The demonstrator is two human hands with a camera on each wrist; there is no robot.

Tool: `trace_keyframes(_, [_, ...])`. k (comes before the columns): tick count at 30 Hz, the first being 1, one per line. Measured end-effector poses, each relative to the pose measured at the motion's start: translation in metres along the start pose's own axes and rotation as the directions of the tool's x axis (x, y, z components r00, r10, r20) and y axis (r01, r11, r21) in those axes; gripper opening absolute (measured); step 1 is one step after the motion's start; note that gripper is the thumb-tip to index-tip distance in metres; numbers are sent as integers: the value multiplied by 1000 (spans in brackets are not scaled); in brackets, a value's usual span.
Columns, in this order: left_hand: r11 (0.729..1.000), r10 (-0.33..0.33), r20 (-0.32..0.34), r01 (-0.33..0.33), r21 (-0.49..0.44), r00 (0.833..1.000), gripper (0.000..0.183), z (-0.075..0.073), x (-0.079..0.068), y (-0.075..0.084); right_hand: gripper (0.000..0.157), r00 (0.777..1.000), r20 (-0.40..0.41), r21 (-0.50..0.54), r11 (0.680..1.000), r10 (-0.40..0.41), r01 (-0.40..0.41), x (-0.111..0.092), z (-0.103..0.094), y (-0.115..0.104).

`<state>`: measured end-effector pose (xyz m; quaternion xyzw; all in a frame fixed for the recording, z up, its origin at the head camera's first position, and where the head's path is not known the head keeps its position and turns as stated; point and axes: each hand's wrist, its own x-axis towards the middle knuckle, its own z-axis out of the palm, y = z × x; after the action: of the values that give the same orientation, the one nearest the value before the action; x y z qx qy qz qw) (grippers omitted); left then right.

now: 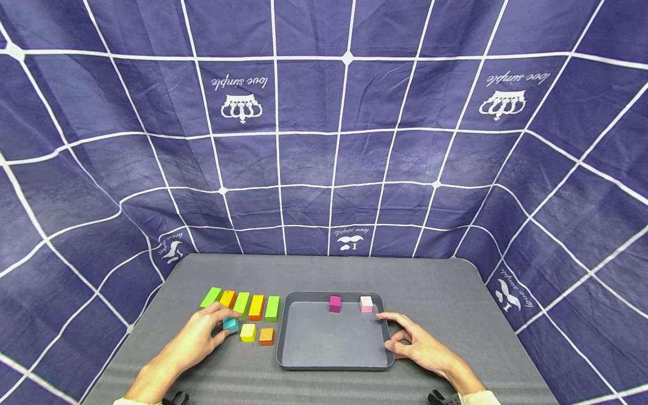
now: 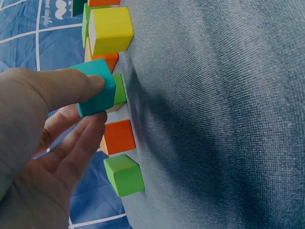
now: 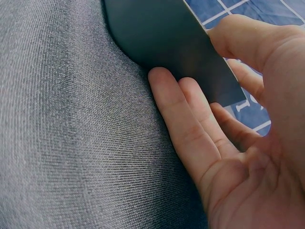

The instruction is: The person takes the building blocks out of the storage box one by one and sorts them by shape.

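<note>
My left hand [image 1: 199,332] pinches a teal cube [image 1: 230,325] between thumb and fingers, at the left of the table. The left wrist view shows the thumb pressed on one face of that cube [image 2: 106,95]. My right hand [image 1: 417,346] holds the right edge of a grey tray [image 1: 329,343]. In the right wrist view the thumb hooks over the rim, and some fingertips [image 3: 164,78] lie against the tray's outer wall [image 3: 157,33]. Inside the tray, towards its back, sit a magenta cube [image 1: 335,304] and a pale pink cube [image 1: 367,304].
A yellow cube [image 1: 248,332] and an orange cube [image 1: 266,336] stand between the left hand and the tray. Behind them runs a row of green and orange-yellow blocks, among them a green one [image 1: 272,309]. Blue gridded cloth [image 1: 309,163] hangs around the grey table [image 1: 415,281].
</note>
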<state>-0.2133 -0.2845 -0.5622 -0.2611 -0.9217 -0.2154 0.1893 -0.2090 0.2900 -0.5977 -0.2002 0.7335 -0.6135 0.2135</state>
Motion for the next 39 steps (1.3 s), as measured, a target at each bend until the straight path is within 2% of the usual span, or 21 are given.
trace_keyframes(7, [999,30,34,-30,-11,999,53,1,-3,-5,74,1000,12,11,1000,-9,9,1,0,-1])
trace_keyframes(15, [991,131,8,-131,-15,991,57,3,-4,-11,73,1000,10,21,1000,-5,5,2,1,0])
trace_keyframes(21, [985,170,13,-169,-36,985,60,5,-4,-16,72,1000,4,3,1000,-8,8,1,1,-1])
trace_keyframes(33, [986,166,40,-166,-17,985,59,5,-4,-15,72,1000,-11,-24,1000,-2,2,0,2,0])
trace_keyframes(39, [993,118,64,-118,0,991,58,1,-3,-11,71,1000,-14,-17,1000,-17,16,0,1,0])
